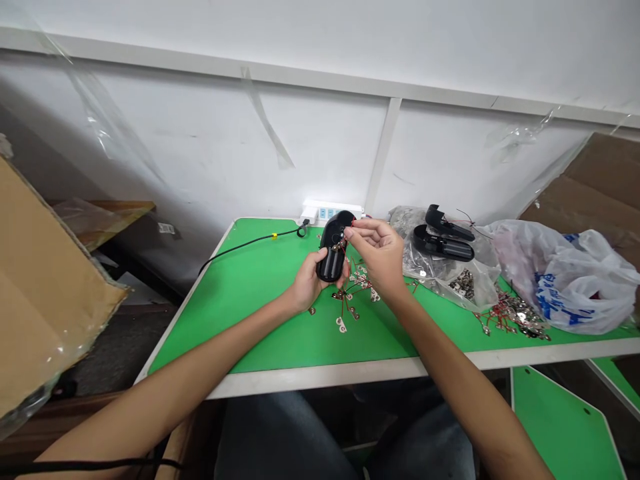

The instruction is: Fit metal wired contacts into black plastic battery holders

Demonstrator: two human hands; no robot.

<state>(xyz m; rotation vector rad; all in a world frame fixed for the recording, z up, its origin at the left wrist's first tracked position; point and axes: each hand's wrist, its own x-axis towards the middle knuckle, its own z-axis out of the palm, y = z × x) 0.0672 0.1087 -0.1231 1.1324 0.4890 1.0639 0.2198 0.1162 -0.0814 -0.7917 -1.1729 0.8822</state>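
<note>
Hands meet above the green-topped work table with white edging (260, 320), at the middle of its far half. The left hand (306, 285) is closed around the lower end of a black oval plastic housing (334, 248), holding it upright and clear of the table surface. The right hand (383, 253) is just beside the housing, its thumb and forefinger pinched together at the upper face of the housing, where a small metal part with a red wire (341, 244) sits; whether the fingers grip the part or only touch it cannot be determined. Directly below the hands, a loose scatter of small metal contacts on red wires (350, 300) lies on the table. At the table's far edge, behind the housing, stands a white power strip (330, 211), and a black cable (245, 243) runs from it leftward off the table. On the right half of the table lies a clear plastic bag of metal parts (450, 273) with two further black housing shells (444, 237) resting on top. Further right is a white plastic bag with blue print (570, 280), with another pile of wired contacts (515, 317) in front of it.
</note>
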